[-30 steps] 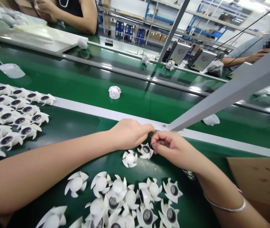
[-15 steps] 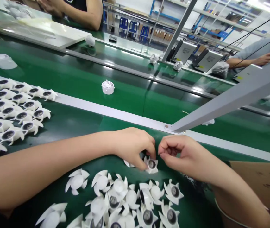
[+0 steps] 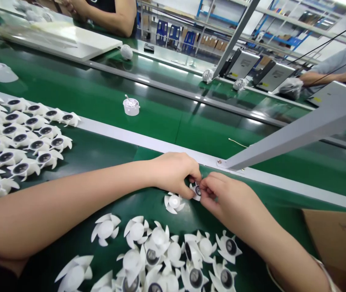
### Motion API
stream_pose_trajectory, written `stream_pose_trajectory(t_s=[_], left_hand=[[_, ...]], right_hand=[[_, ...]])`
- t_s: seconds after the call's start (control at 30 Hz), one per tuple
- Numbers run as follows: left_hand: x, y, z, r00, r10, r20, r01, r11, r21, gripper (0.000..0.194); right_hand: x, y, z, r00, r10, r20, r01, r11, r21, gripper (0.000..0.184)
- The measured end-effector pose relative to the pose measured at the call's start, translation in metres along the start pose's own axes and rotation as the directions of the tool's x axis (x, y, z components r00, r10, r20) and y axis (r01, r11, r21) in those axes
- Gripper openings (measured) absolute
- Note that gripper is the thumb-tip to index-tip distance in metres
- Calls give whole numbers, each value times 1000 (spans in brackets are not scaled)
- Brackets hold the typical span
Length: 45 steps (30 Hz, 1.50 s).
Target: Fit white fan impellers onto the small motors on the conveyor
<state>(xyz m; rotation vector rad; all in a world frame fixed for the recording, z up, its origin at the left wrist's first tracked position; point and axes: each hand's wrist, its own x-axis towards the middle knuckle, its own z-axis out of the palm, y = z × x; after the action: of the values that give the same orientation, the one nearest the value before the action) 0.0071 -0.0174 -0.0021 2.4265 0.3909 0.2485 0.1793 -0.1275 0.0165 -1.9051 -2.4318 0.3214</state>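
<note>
My left hand [image 3: 177, 173] pinches a small white fan impeller [image 3: 196, 190] by its blades, its dark hub turned towards my right hand. The bent fingers of my right hand [image 3: 229, 198] are closed and meet the impeller at its hub. Anything between those fingertips is hidden. Just below my left hand lies another white impeller [image 3: 174, 202], hub face down. Nearer to me is a loose heap of white impellers [image 3: 163, 255], some showing dark round hub openings and others smooth caps.
Rows of impellers [image 3: 20, 138] stand at left. Beyond a pale rail [image 3: 114, 132], a green conveyor belt [image 3: 160, 125] carries a white round housing [image 3: 131, 107]. A slanted grey post [image 3: 297, 125] rises at right near a cardboard box [image 3: 340, 243]. Two other people sit across the line.
My right hand has closed in on the impeller, and my left hand has lifted it slightly away from me. The white housing has shifted left along the belt.
</note>
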Motion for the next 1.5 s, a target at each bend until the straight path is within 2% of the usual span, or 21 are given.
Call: stream_pose_trajectory(t_s=[0.23, 0.33, 0.43, 0.57, 0.63, 0.7, 0.8, 0.87, 0.9, 0.93, 0.97, 1.0, 1.1, 1.17, 1.2, 1.23, 1.3, 1.37, 1.43, 1.47, 1.5], left_hand=[[1, 1, -2, 999, -49, 5, 49, 999, 5, 24], [2, 0, -1, 998, -68, 6, 68, 998, -11, 27], [2, -1, 0, 997, -81, 3, 81, 996, -33, 28], [1, -1, 0, 996, -85, -3, 85, 995, -61, 28], [0, -2, 0, 997, -78, -11, 78, 995, -64, 28], [-1, -3, 1, 998, -61, -18, 59, 996, -61, 30], [-2, -6, 3, 999, -26, -33, 25, 999, -38, 33], [-4, -8, 5, 999, -7, -54, 6, 1000, -24, 32], [-4, -9, 6, 998, 2, -64, -4, 1000, -21, 32], [-5, -9, 6, 997, 10, -71, -12, 1000, -22, 31], [-6, -10, 6, 997, 18, -72, -20, 999, -25, 31], [-6, -11, 5, 997, 24, -68, -26, 999, -29, 32], [-8, -12, 3, 998, 33, -45, -34, 999, -28, 34], [-7, -12, 2, 999, 23, -34, -23, 1000, -17, 35], [-7, -11, 2, 999, 15, -30, -15, 1000, -10, 35], [-7, -11, 2, 1000, 7, -27, -8, 1000, -4, 34], [-6, -11, 2, 1000, -6, -25, 6, 1000, -1, 32], [-6, -12, 0, 1000, -13, -15, 12, 1000, -25, 38], [-6, -14, -4, 1000, -10, 13, 11, 995, -97, 54], [-6, -15, -6, 1000, -10, 28, 14, 987, -162, 62], [-6, -17, -9, 999, -11, 39, 20, 970, -243, 66]], right_hand=[[-2, -1, -1, 996, -71, -49, 66, 993, -98, 11], [-7, -8, -2, 980, -176, -94, 150, 961, -232, 11], [-16, -19, 2, 962, -260, -82, 211, 902, -376, 20], [-29, -23, 4, 971, -231, -59, 181, 877, -445, 30], [-35, -14, -5, 982, -176, -67, 135, 907, -398, 25], [-36, -3, -21, 987, -87, -132, 38, 940, -338, 22], [-16, 8, -47, 966, 19, -258, -85, 965, -248, 28], [14, 11, -58, 974, 34, -225, -78, 979, -189, 28], [33, 12, -59, 983, 58, -172, -88, 981, -175, 29], [54, 13, -59, 985, 124, -124, -146, 970, -196, 30], [74, 16, -57, 970, 229, -81, -243, 938, -248, 34], [93, 19, -53, 929, 364, -59, -364, 878, -311, 43], [137, 33, -39, 761, 643, -87, -621, 682, -386, 67], [154, 40, -32, 667, 739, -99, -712, 593, -376, 64], [158, 42, -31, 635, 766, -95, -738, 566, -367, 58], [159, 42, -31, 623, 777, -89, -748, 560, -356, 52], [152, 39, -36, 657, 750, -85, -728, 600, -331, 42], [130, 31, -44, 749, 656, -94, -648, 695, -311, 37], [97, 23, -51, 876, 474, -91, -483, 857, -182, 33], [78, 20, -53, 935, 340, -102, -345, 938, -28, 31], [58, 19, -54, 968, 217, -121, -198, 968, 156, 30]])
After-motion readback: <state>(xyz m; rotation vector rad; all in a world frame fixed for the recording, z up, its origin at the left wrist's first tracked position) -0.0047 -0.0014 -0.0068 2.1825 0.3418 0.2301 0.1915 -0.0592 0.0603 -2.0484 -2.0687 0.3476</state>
